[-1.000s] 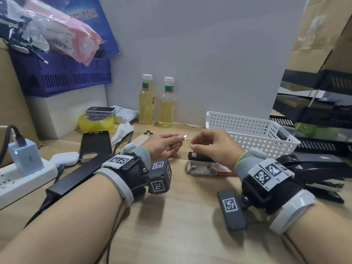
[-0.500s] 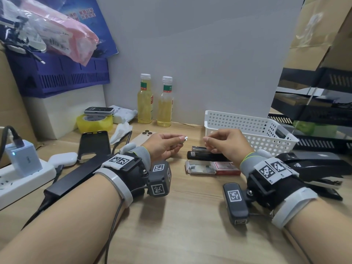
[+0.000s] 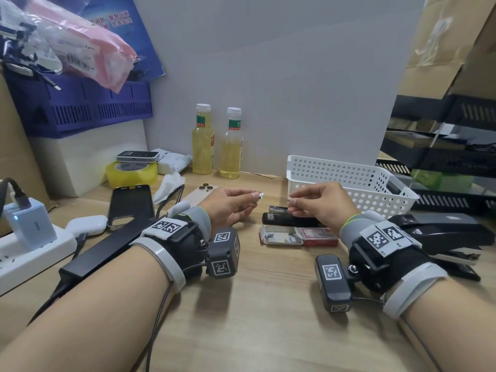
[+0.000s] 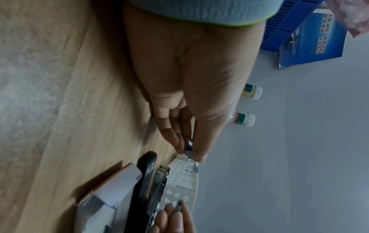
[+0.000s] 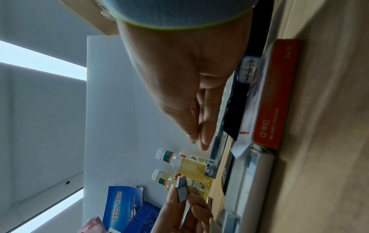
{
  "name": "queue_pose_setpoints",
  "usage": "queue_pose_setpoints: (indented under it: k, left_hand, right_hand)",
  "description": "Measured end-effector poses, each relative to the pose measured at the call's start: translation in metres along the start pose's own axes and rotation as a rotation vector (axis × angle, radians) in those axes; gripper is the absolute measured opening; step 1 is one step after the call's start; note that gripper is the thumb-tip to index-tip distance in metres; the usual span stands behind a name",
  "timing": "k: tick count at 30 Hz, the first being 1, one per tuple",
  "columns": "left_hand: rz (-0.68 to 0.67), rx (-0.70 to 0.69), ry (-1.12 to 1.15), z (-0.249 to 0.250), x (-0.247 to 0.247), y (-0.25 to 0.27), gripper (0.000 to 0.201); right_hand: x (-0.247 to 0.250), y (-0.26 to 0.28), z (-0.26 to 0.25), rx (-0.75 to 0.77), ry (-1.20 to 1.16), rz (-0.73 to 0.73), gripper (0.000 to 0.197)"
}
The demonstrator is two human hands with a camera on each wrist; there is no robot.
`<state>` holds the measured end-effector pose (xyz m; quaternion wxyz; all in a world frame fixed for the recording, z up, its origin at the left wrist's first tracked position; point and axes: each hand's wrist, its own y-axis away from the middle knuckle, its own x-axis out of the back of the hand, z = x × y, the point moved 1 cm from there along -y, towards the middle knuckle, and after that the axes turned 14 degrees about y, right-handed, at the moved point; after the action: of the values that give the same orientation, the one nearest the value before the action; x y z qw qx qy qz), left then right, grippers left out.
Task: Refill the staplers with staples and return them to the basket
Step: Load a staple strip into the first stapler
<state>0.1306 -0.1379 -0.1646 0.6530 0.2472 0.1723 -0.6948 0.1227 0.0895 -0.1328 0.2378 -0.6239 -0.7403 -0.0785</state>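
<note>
The left hand (image 3: 230, 204) is raised a little above the surface (image 3: 268, 304) and pinches a short block of staples (image 3: 261, 195) between the thumb and the fingertips, so the free end of the block sticks out toward the right. The right hand (image 3: 320, 204) is raised opposite to it, with thumb and forefinger pressed together on a much thinner piece of staples (image 4: 178, 206). It looks like one strip was divided into two parts, probably to get a length that fits the magazine.

Directly under the hands lies the small black stapler (image 3: 290, 220), opened, with its metal channel (image 3: 277, 209) facing up, so staples can be laid in from above. In front of it the red staple box (image 3: 318, 236) has its tray pulled out, and loose pieces remain inside, easy to reach. The white basket (image 3: 346, 174) stands just behind the right hand, near enough for returning the staplers. I cannot see whether something is already in it. A bigger black stapler (image 3: 442, 232) rests at the right side, outside the basket.

I judge that the refill is not yet done, because no staples are seen going into the channel.
</note>
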Motion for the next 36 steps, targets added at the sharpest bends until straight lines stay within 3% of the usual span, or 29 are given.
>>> queue_pose_setpoints:
  k: [2, 6, 8, 36]
  left_hand:
    - [0.006, -0.001, -0.003, 0.000, 0.000, 0.000, 0.021]
    - [0.007, -0.009, -0.003, -0.001, -0.002, 0.001, 0.015]
    - [0.003, -0.023, -0.004, -0.002, -0.003, 0.002, 0.016]
    - [0.024, -0.034, -0.035, -0.003, -0.004, 0.003, 0.018]
  right_hand:
    - [0.000, 0.000, 0.000, -0.006, 0.090, -0.013, 0.017]
    - [0.003, -0.003, 0.003, 0.072, 0.566, 0.041, 0.008]
    - [0.003, -0.003, 0.003, 0.089, 0.645, 0.030, 0.007]
    - [-0.003, -0.009, 0.006, 0.112, 0.733, 0.035, 0.007]
